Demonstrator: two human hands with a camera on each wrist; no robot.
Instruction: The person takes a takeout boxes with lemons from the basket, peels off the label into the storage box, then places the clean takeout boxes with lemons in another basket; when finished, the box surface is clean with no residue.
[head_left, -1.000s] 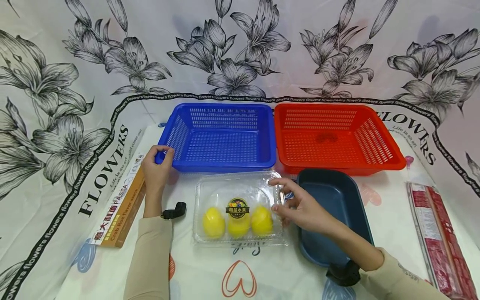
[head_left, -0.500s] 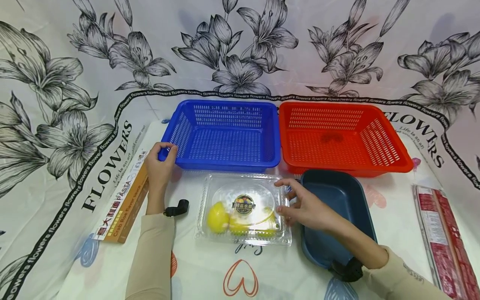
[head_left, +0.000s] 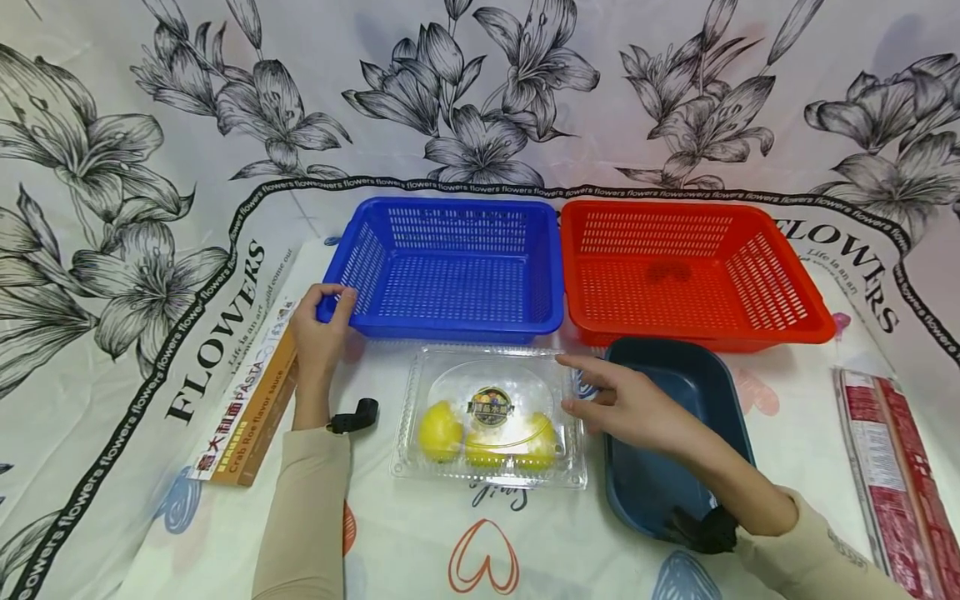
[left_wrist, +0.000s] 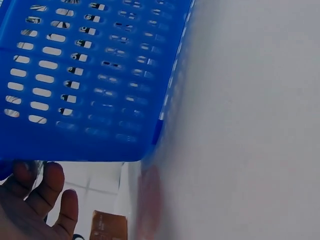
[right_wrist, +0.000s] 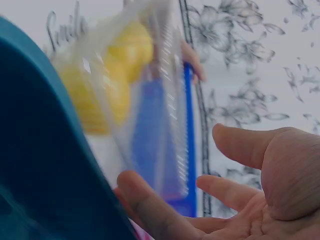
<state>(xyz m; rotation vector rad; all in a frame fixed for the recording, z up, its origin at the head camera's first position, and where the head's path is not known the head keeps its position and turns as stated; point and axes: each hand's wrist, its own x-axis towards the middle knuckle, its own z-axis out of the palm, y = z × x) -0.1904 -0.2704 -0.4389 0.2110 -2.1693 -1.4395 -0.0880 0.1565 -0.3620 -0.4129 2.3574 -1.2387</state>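
At the front left corner of the blue basket [head_left: 450, 325], my left hand [head_left: 318, 342] grips the rim. The left wrist view shows curled fingers [left_wrist: 52, 182] beside the basket's wall. A clear plastic clamshell box [head_left: 491, 367] with a fruit label lies in front of the basket, its lid down. Three yellow fruits that look like lemons [head_left: 440, 431] show inside. My right hand [head_left: 637, 408] hovers by the box's right edge, over the side of a dark blue pan [head_left: 678, 483]. Its fingers are spread and hold nothing; in the right wrist view the box stands apart from them.
A red basket [head_left: 697, 333] stands right of the blue one. A pasta box [head_left: 255, 417] lies at the left, by the left forearm. At the far right lies a flat red and white packet [head_left: 885, 475]. A flower-printed cloth [head_left: 480, 92] rises behind the baskets.
The fruits have shifted inside the clamshell box, which has turned slightly. My right hand has drawn a little to the right, away from its edge. The left hand keeps its place on the basket.
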